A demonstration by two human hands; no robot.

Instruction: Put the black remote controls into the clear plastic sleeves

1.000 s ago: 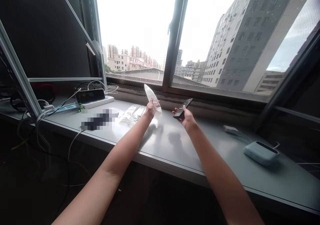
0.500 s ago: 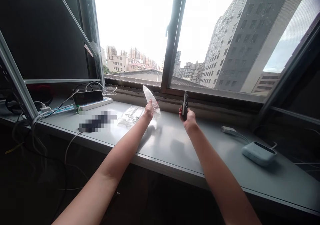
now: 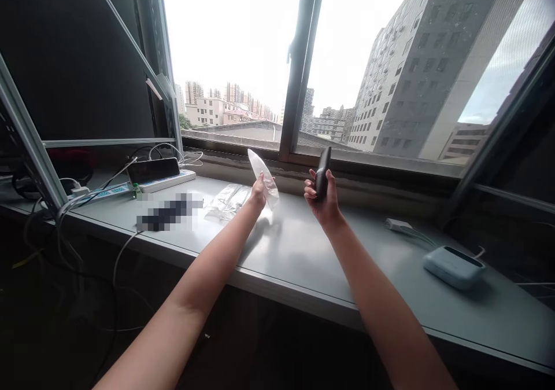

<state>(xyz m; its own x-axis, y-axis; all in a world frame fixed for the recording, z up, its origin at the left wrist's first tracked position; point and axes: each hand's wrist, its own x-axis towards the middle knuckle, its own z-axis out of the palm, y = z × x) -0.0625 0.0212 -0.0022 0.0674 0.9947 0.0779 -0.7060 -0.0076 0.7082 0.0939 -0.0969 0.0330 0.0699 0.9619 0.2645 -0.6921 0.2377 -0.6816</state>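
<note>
My left hand (image 3: pixel 258 192) pinches a whitish, thin plastic bag (image 3: pixel 263 172) that stands up from my fingers in a curved shape. Just left of it, more clear plastic bags (image 3: pixel 226 202) lie flat on the grey table (image 3: pixel 299 251). In my right hand (image 3: pixel 327 200) is a black remote control (image 3: pixel 322 173), held upright above the table with my fingers around its lower part. Its dark, smooth side shows now, with a small light patch at mid-length. The two hands are apart, and the remote does not touch the bag.
A pale blue power bank (image 3: pixel 453 267) and a white charger (image 3: pixel 398 224) with a cable sit at the right. Toward the left are a blurred-out dark object (image 3: pixel 169 212), a phone (image 3: pixel 153 170) leaning by a white power strip (image 3: pixel 187 176), and tangled cables. A window closes off the back.
The remote control has turned in my right hand, from showing its buttons to showing its plain dark side, and has risen slightly. My left hand and the bag have hardly moved.
</note>
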